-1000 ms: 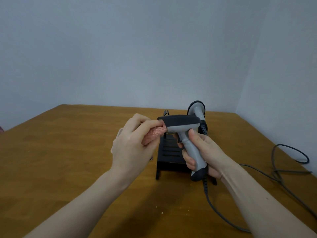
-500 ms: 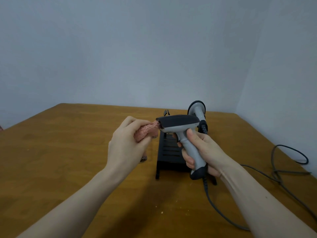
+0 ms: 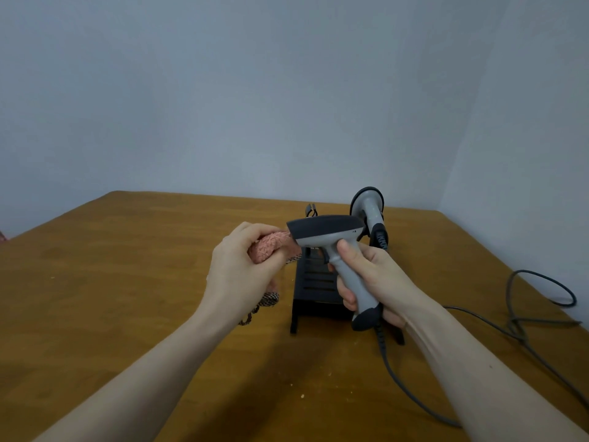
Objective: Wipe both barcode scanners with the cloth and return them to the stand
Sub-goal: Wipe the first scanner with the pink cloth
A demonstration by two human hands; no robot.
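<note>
My right hand (image 3: 373, 279) grips the grey handle of a barcode scanner (image 3: 325, 232) with a dark head, held above the table and pointing left. My left hand (image 3: 242, 269) holds a bunched pink cloth (image 3: 271, 248) against the scanner's front face; a checked edge of the cloth hangs below the hand. A second grey scanner (image 3: 369, 205) stands upright at the far right of the black stand (image 3: 314, 288), which sits on the wooden table (image 3: 127, 282) behind my hands.
Grey cables (image 3: 522, 317) run from the scanners and loop across the right side of the table near the wall. A few crumbs lie on the near part of the table. Walls close off the back and right.
My left hand with the cloth has slid a little left and down along the scanner's front. The right hand and its scanner have hardly moved.
</note>
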